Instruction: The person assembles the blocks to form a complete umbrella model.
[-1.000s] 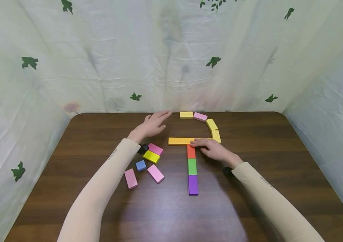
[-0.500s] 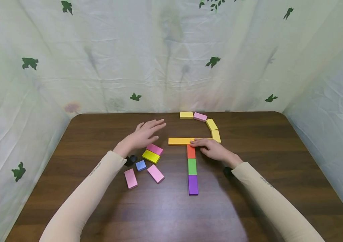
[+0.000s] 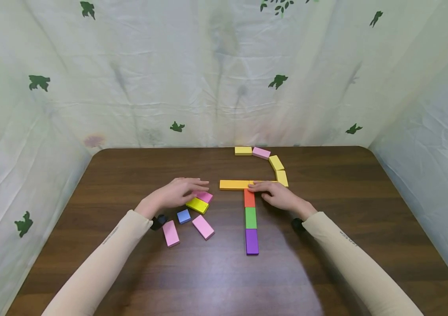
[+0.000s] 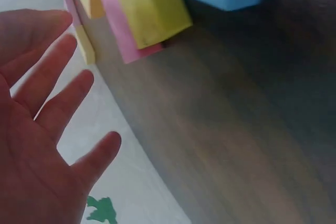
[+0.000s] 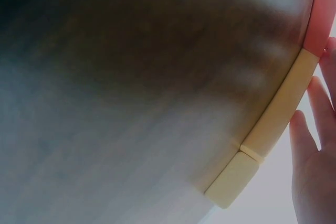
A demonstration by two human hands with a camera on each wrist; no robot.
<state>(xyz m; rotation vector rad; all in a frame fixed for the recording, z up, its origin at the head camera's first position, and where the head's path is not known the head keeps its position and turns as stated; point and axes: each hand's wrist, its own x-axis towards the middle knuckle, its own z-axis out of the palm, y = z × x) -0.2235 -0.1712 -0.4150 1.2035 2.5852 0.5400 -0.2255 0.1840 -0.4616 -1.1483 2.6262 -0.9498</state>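
Note:
My left hand (image 3: 174, 193) hovers by a deep pink block (image 3: 204, 197) and a bright yellow block (image 3: 197, 205) that lie side by side. Its fingers are extended and spread, and nothing is in them in the left wrist view. My right hand (image 3: 282, 195) lies with its fingertips on the orange strip, where an orange block (image 3: 234, 184) meets its partner above the red block (image 3: 249, 198). A green block (image 3: 251, 218) and a purple block (image 3: 252, 242) continue the column toward me. The right fingers are nearly straight and partly cover the second orange block.
Pale yellow blocks (image 3: 276, 163) and a pink block (image 3: 261, 152) form a curve at the back of the wooden table (image 3: 346, 184). A blue block (image 3: 184, 216) and two light pink blocks (image 3: 203, 227) lie loose at left. A patterned curtain (image 3: 137, 79) hangs behind.
My left hand has drawn back from the far table edge, toward me and to the left, and come down by the loose pink and yellow blocks. The right hand has stayed in place.

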